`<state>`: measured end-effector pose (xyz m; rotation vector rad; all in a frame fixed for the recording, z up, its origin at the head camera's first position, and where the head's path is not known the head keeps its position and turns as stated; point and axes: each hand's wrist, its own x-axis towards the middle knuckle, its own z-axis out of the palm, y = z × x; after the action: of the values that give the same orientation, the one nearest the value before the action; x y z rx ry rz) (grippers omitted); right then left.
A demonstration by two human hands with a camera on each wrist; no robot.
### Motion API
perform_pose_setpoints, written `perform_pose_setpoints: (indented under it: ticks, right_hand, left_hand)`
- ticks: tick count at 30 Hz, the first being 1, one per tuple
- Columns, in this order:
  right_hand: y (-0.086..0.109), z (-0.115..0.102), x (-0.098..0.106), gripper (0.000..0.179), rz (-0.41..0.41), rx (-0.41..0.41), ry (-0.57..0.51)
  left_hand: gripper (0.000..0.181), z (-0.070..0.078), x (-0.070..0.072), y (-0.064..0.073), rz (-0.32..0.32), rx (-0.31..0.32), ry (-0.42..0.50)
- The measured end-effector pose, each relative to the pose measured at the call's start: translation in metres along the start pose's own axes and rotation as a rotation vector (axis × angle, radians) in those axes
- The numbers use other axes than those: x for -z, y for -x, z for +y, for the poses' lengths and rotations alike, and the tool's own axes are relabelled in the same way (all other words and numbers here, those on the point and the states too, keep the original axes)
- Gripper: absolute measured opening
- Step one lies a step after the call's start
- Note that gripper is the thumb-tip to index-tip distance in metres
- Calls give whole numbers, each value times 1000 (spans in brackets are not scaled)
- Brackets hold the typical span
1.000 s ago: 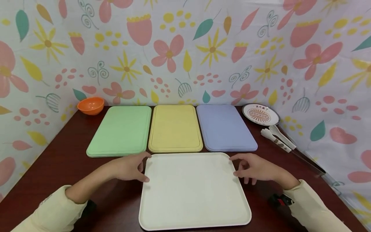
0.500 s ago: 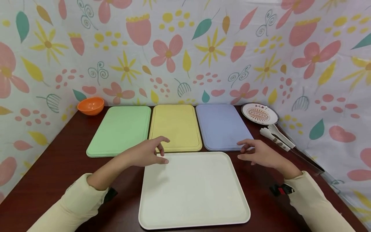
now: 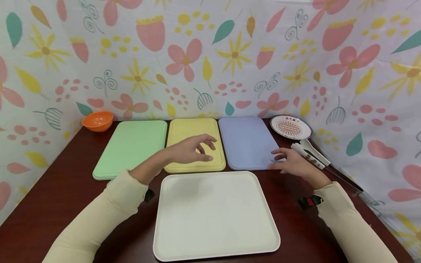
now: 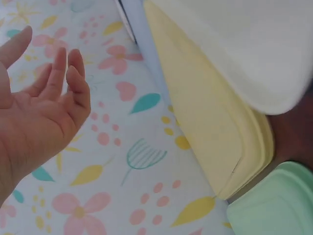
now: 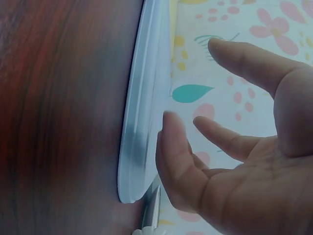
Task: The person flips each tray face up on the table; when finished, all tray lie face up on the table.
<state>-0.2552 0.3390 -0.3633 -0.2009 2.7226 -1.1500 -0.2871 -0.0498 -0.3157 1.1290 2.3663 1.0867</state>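
Hovering L hand (image 3: 190, 150) nr yellow brd (image 3: 194, 128), R hand (image 3: 292, 163) nr blue brd (image 3: 245, 141).

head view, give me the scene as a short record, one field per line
left hand: seen against the yellow board, holding nothing
right hand: by the blue board's near right corner, holding nothing
white tray: in front of the yellow and blue boards
green board: left of the yellow one
orange bowl: far left corner
plate: far right, beyond the tongs
table: dark reddish brown
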Motion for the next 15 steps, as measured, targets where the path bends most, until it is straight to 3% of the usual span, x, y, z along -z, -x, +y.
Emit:
perform_pose_setpoints:
  ticks: [6,10,15]
  right_hand:
    - [0,6,1,69,71,21,52]
    - [-4,15,2,64,132,49,128]
    - [-9,24,2,60,154,45,143]
  left_hand:
    - [52,-19,14,-47,-57,-71,-18]
    - [54,-31,21,-75,-65,-21,-22]
    - [55,-40,22,-108,-75,28,-46]
